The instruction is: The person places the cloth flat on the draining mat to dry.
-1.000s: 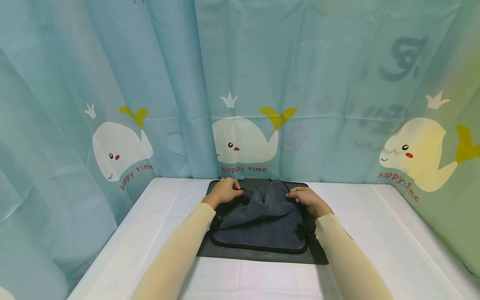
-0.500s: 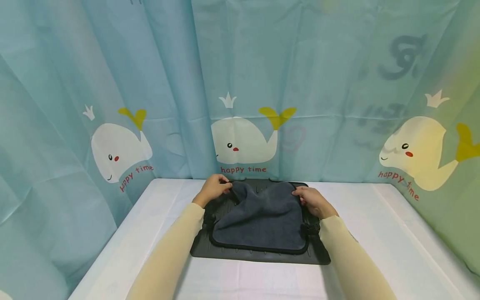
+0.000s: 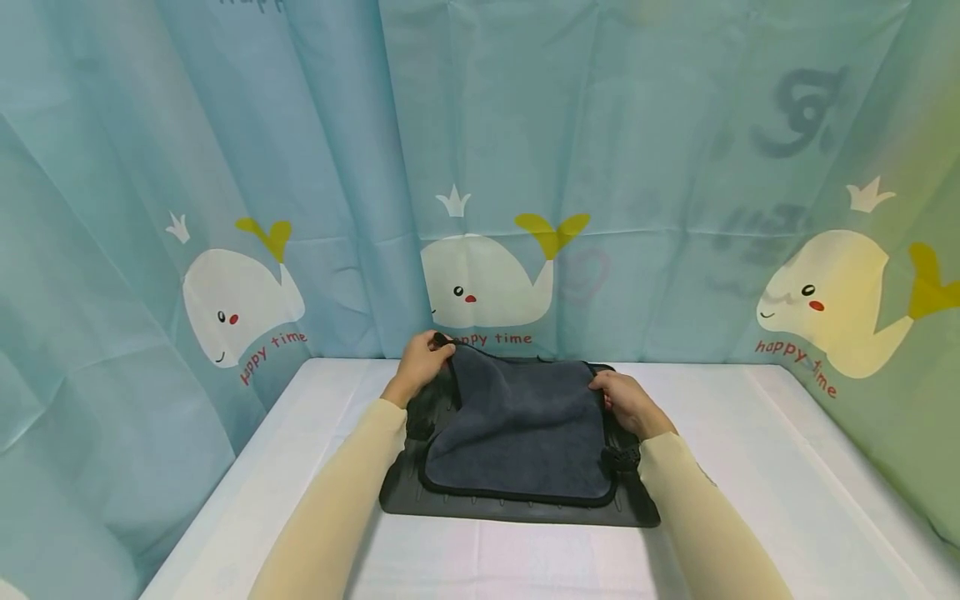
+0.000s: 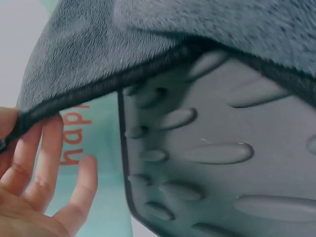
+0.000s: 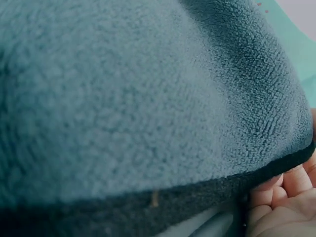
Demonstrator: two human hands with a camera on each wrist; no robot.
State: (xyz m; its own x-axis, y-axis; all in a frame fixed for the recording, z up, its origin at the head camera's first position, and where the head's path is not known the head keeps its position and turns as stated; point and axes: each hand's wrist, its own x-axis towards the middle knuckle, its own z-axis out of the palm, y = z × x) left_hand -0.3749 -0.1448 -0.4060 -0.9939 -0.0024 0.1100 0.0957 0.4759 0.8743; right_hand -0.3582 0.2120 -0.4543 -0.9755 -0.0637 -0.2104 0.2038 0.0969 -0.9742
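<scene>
A dark blue-grey plush cloth [image 3: 525, 442] with black edging lies over a black ridged tray or mat [image 3: 525, 510]. My left hand [image 3: 420, 367] pinches the cloth's far left corner and holds it raised above the tray. In the left wrist view, that hand [image 4: 39, 182] has its thumb and fingers on the black edging, while the ridged surface [image 4: 217, 153] shows below the lifted cloth. At the far right corner, my right hand [image 3: 632, 404] holds the edge. The right wrist view shows its fingers [image 5: 294, 180] under the edging; the thumb is mostly hidden.
The tray stands on a white table [image 3: 300, 500] near its far edge. A light-blue curtain [image 3: 660, 167] printed with whales hangs right behind and along both sides. White tabletop [image 3: 757, 467] extends to the left, right and front of the tray.
My left hand has moved left and up with the cloth's far left corner, unfolding and raising it. My right hand has shifted slightly right, drawing the far edge straighter.
</scene>
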